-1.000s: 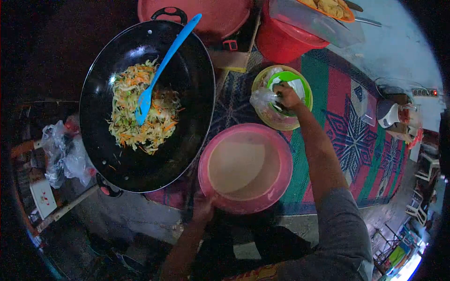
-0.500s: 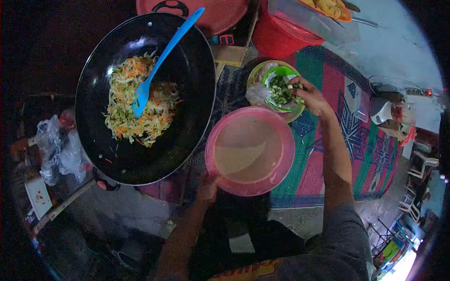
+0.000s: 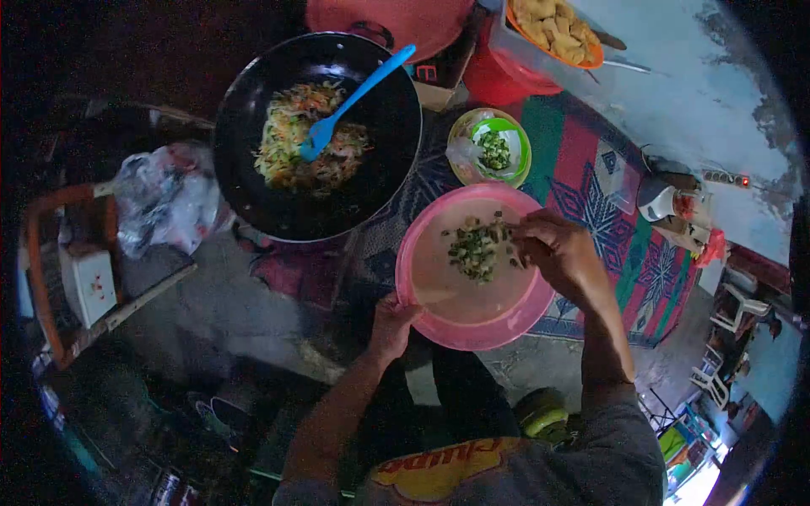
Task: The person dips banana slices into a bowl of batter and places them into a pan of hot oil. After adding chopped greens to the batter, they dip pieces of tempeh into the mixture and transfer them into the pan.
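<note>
My left hand [image 3: 393,327] grips the rim of a pink bowl [image 3: 407,257] from the lower left. Pale brown liquid fills the bowl, with chopped green pieces [image 3: 477,250] lying in its upper middle. Over the bowl's right side is my right hand [image 3: 548,249], its fingers pinched together; whether they still hold any pieces is too small to tell. A green bowl [image 3: 524,148] with more chopped greens stands behind the pink one, beside a clear plastic bag [image 3: 461,160]. In the black wok [image 3: 316,219], shredded vegetables [image 3: 287,131] lie under a blue spatula [image 3: 363,88].
An orange plate of yellowish food pieces [image 3: 557,32] is at the top right, near a red bucket [image 3: 498,80]. A patterned mat [image 3: 591,190] extends to the right. Plastic bags [image 3: 164,198] and a wooden-framed chair [image 3: 42,261] are at the left.
My right hand has moved from the green bowl to over the pink bowl. Chopped greens now lie in the liquid, and fewer are in the green bowl. The view has shifted.
</note>
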`<state>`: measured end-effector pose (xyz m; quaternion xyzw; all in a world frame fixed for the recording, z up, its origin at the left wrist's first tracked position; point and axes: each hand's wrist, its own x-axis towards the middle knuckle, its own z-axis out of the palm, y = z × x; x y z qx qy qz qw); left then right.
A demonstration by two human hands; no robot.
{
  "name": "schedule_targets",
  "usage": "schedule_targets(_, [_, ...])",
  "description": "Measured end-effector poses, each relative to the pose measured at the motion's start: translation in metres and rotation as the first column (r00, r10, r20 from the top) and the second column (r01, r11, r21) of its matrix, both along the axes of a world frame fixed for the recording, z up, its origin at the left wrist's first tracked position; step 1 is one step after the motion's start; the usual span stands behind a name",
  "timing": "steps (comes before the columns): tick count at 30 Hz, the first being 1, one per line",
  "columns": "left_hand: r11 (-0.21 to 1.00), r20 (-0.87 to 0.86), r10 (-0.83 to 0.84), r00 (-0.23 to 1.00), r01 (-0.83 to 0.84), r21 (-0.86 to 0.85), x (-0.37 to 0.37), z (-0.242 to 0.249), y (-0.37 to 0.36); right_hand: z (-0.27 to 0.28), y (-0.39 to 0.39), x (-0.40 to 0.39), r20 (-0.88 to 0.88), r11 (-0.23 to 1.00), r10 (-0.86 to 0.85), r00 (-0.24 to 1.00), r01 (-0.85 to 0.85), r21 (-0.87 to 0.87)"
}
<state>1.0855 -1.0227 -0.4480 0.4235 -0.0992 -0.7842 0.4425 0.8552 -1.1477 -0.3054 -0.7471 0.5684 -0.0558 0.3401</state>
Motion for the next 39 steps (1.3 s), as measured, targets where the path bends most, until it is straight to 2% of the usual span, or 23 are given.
schedule_targets(4, [0.996,-0.034,0.086,0.996,-0.087,-0.008,0.01,0.074,0.009,0.067,0.018,0.033,-0.103,0.998,-0.06,0.993,0.062,0.015])
schedule_targets(6, [0.992,-0.039,0.128,0.991,-0.129,-0.012,0.015,0.089,0.025,0.079,0.029,0.033,0.095,0.977,0.099,0.991,-0.078,-0.198])
schedule_targets(8, [0.983,-0.041,0.184,0.982,-0.185,-0.019,0.018,0.106,0.033,0.105,0.031,0.04,0.084,0.98,0.16,0.984,-0.148,-0.137])
schedule_targets(10, [0.98,-0.021,0.188,0.982,-0.189,-0.059,0.02,0.135,0.031,0.129,0.034,0.056,0.009,0.999,0.019,1.0,-0.019,-0.046])
schedule_targets(11, [0.971,-0.011,0.229,0.973,-0.229,-0.073,0.022,0.147,0.035,0.142,0.036,0.06,0.022,0.997,0.061,0.998,-0.06,-0.058])
schedule_targets(13, [0.95,-0.151,0.278,0.949,-0.295,-0.101,0.028,0.17,0.041,0.168,0.036,0.068,-0.005,0.967,0.251,0.968,-0.251,-0.052])
schedule_targets(15, [0.876,-0.097,0.411,0.906,-0.422,-0.234,0.023,0.192,0.048,0.16,0.043,0.062,0.161,0.92,0.385,0.909,-0.365,-0.142])
schedule_targets(16, [0.817,-0.07,0.481,0.874,-0.476,-0.327,0.023,0.201,0.051,0.17,0.042,0.068,0.173,0.885,0.457,0.872,-0.426,-0.19])
schedule_targets(17, [0.769,-0.065,0.539,0.84,-0.522,-0.37,0.028,0.213,0.054,0.183,0.041,0.074,0.148,0.902,0.42,0.895,-0.395,-0.173])
schedule_targets(19, [0.908,0.032,0.371,0.928,-0.356,-0.222,0.032,0.239,0.062,0.215,0.04,0.087,0.121,0.898,0.422,0.899,-0.396,-0.189])
schedule_targets(20, [0.885,0.031,0.412,0.911,-0.391,-0.254,0.03,0.252,0.065,0.232,0.041,0.092,0.065,0.898,0.418,0.906,-0.402,-0.177])
schedule_targets(22, [0.886,0.126,0.46,0.879,-0.446,-0.126,0.003,0.295,0.046,0.269,0.009,0.079,0.041,0.884,0.449,0.892,-0.438,-0.163])
schedule_targets(24, [0.837,0.09,0.545,0.834,-0.535,-0.113,0.002,0.321,0.06,0.295,0.008,0.089,0.044,0.74,0.651,0.758,-0.621,-0.26])
schedule_targets(25, [0.803,0.046,0.595,0.802,-0.59,-0.085,0.001,0.336,0.065,0.302,0.002,0.09,-0.071,0.507,0.801,0.594,-0.737,-0.446])
schedule_targets(26, [0.784,0.064,0.619,0.783,-0.611,-0.105,0.001,0.352,0.069,0.312,-0.001,0.093,-0.06,0.482,0.818,0.571,-0.74,-0.468])
schedule_targets(29, [0.652,0.063,0.758,0.649,-0.757,-0.05,0.023,0.371,0.064,0.326,-0.017,0.134,0.209,0.718,0.696,0.687,-0.66,-0.221])
schedule_targets(30, [0.617,0.125,0.785,0.606,-0.783,-0.076,0.028,0.409,0.066,0.35,-0.017,0.145,0.236,0.705,0.709,0.664,-0.671,-0.231])
schedule_targets(32, [0.581,0.161,0.811,0.563,-0.807,-0.104,0.057,0.42,0.066,0.367,-0.021,0.187,0.332,0.77,0.638,0.695,-0.593,-0.237])
schedule_targets(33, [0.544,0.143,0.838,0.527,-0.826,-0.144,0.074,0.416,0.067,0.36,-0.029,0.205,0.208,0.647,0.746,0.633,-0.614,-0.453])
schedule_targets(34, [0.51,0.116,0.86,0.497,-0.841,-0.177,0.095,0.409,0.072,0.355,-0.029,0.227,0.201,0.642,0.748,0.633,-0.612,-0.462])
schedule_targets(36, [0.498,0.117,0.867,0.485,-0.856,-0.142,0.146,0.394,0.094,0.349,-0.016,0.285,0.01,0.504,0.693,0.721,-0.475,-0.722])
schedule_targets(38, [0.477,0.133,0.876,0.464,-0.873,-0.099,0.181,0.406,0.103,0.316,-0.025,0.313,0.035,0.561,0.6,0.799,-0.389,-0.73])
schedule_targets(39, [0.456,0.132,0.887,0.442,-0.883,-0.11,0.199,0.417,0.102,0.298,-0.03,0.323,0.058,0.667,0.559,0.827,-0.407,-0.624])
